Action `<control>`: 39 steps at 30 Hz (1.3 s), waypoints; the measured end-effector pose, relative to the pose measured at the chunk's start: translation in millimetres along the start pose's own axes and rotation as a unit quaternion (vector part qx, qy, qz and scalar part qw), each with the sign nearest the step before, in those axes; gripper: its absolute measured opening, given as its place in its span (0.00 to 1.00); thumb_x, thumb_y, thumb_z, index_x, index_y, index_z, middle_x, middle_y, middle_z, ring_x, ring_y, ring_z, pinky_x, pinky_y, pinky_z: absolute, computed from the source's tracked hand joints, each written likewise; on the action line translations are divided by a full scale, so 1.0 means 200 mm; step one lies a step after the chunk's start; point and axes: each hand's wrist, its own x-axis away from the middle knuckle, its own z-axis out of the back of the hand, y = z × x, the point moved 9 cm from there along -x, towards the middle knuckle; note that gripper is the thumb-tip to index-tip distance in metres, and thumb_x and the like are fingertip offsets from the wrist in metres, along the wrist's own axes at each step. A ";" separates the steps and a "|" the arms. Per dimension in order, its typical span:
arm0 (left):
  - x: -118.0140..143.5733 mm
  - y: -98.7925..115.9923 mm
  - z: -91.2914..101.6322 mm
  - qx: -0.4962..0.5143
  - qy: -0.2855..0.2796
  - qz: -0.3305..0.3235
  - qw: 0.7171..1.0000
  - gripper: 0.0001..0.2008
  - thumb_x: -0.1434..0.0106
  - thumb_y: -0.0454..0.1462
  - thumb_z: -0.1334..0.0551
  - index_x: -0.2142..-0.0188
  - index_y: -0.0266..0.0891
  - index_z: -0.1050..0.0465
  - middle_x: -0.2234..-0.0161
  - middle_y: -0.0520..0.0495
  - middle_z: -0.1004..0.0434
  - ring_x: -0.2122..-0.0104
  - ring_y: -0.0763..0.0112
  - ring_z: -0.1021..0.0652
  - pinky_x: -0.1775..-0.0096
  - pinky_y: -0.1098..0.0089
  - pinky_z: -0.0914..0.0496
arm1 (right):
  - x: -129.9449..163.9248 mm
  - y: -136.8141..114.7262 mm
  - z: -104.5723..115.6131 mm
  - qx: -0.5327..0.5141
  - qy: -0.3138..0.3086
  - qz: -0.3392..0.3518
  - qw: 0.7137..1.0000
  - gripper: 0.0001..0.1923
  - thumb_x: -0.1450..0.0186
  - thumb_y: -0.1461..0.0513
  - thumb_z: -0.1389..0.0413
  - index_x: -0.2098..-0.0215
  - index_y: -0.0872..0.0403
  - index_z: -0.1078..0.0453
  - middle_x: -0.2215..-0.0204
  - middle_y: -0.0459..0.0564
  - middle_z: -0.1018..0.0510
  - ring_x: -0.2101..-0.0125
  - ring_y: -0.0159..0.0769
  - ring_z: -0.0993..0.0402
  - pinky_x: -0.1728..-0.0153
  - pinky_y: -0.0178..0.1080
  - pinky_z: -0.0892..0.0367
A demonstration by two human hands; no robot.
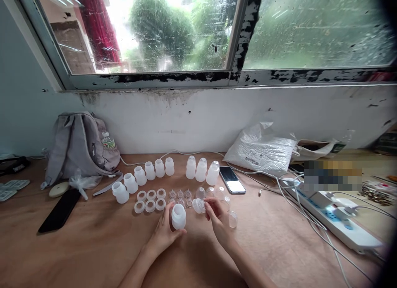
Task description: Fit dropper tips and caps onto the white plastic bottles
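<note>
My left hand [165, 232] is closed around a white translucent baby bottle [178, 217], its open neck facing up. To the right, my right hand [219, 218] pinches a pale bottle ring [197, 205] that seems to have a clear nipple in it; the fingertips partly cover it. Clear teats [180, 193] sit in short rows just behind the bottle, partly hidden by my left hand. White collar rings [150, 205] lie in two rows to the left. Clear dome caps [233, 219] stand around my right hand, some hidden behind it.
Several open bottles [140, 176] form a curved line at the back left. Three capped bottles [201, 169] stand beside a phone [232, 180]. A power strip [338, 217] with loose cables lies right. A backpack [80, 143], black phone [59, 211] and silver bag [260, 149] edge the table.
</note>
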 end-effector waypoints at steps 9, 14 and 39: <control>-0.10 0.40 0.15 -0.194 -0.062 -0.110 0.973 0.19 0.47 0.44 0.40 0.55 0.45 0.34 0.59 0.47 0.32 0.57 0.61 0.31 0.55 0.63 0.36 | 0.02 0.00 -0.03 0.027 -0.018 0.008 0.999 0.10 0.39 0.55 0.50 0.66 0.53 0.37 0.77 0.46 0.31 0.80 0.30 0.37 0.80 0.34 0.41; -0.28 0.50 0.24 -0.257 -0.077 -0.135 0.954 0.15 0.45 0.46 0.41 0.60 0.43 0.31 0.63 0.48 0.29 0.63 0.64 0.29 0.59 0.65 0.37 | 0.05 -0.02 -0.05 0.064 -0.021 0.028 0.997 0.09 0.37 0.55 0.52 0.66 0.53 0.36 0.76 0.46 0.31 0.79 0.31 0.37 0.79 0.34 0.40; -1.06 0.18 0.15 -0.436 0.022 -0.078 0.896 0.17 0.41 0.45 0.48 0.55 0.43 0.34 0.47 0.41 0.41 0.47 0.56 0.41 0.47 0.53 0.53 | 0.20 0.03 -0.32 0.304 -0.194 0.162 0.919 0.07 0.41 0.68 0.53 0.66 0.52 0.39 0.70 0.47 0.32 0.74 0.31 0.35 0.74 0.31 0.42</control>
